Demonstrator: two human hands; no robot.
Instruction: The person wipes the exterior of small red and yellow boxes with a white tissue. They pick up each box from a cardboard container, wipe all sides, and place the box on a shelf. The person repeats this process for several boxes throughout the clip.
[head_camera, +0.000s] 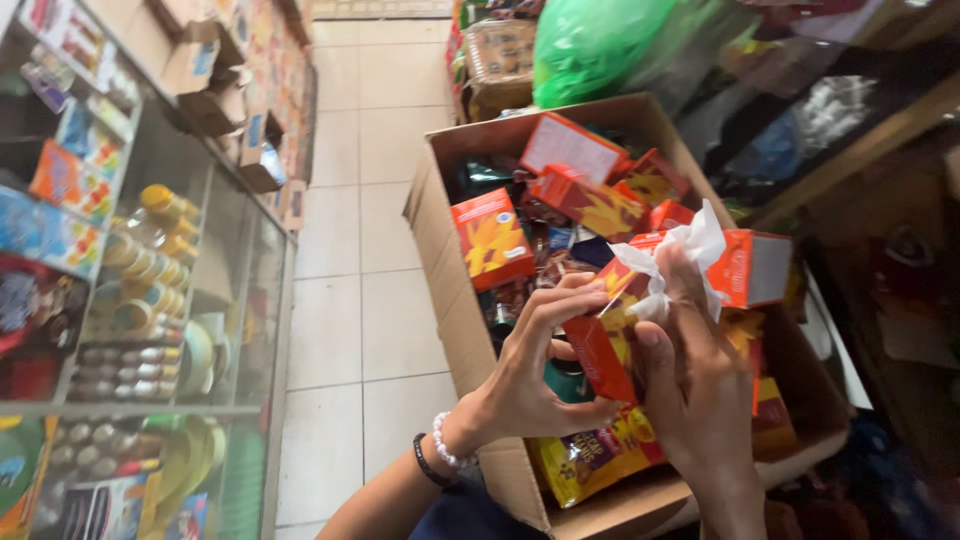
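Note:
My left hand (530, 370) grips a small red-orange box (606, 350) by its lower end, fingers wrapped around it. My right hand (700, 390) presses a crumpled white tissue (680, 262) against the top of that same box. Both hands hover over an open brown cardboard carton (440, 250) filled with several similar red-orange boxes (492, 238) and dark snack packets. A yellow and purple packet (595, 455) lies in the carton just under my hands. A beaded bracelet and a dark band sit on my left wrist.
A glass display cabinet (150, 300) with bottles, jars and packets runs along the left. White tiled floor (350, 300) forms an aisle between cabinet and carton. A green plastic bag (600, 45) sits behind the carton. Small cardboard boxes (215, 90) line the far left.

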